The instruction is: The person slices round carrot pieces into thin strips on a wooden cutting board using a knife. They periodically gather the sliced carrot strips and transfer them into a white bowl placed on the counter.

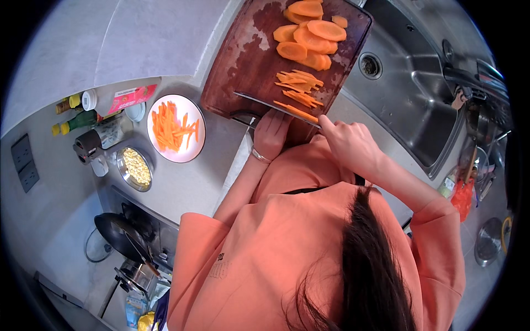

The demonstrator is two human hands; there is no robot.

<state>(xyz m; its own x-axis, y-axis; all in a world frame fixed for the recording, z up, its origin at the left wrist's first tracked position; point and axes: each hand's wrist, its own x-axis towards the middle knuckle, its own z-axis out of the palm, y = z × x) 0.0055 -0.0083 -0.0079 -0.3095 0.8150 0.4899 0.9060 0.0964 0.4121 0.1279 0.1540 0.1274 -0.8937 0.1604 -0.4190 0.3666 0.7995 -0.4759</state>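
My right hand [350, 145] grips a kitchen knife [265, 103], whose thin blade is seen nearly edge-on over a wooden cutting board [244, 66]. My left hand [271, 132], with a bracelet at the wrist, rests near the board's front edge, close to the blade. Its fingers point towards the knife; what lies under them is hidden. Just beyond the blade lie freshly cut carrot strips [296, 111]. Further up the board are more carrot strips [300, 81] in loose bunches, then overlapping oval carrot slices [314, 37].
Left of the board, a white bowl [176, 157] holds carrot strips. Beside it stands a metal bowl [145, 186] of yellow kernels, with bottles [80, 120] along the wall. A steel sink [397, 103] adjoins the board on the right. A wok [118, 236] sits at lower left.
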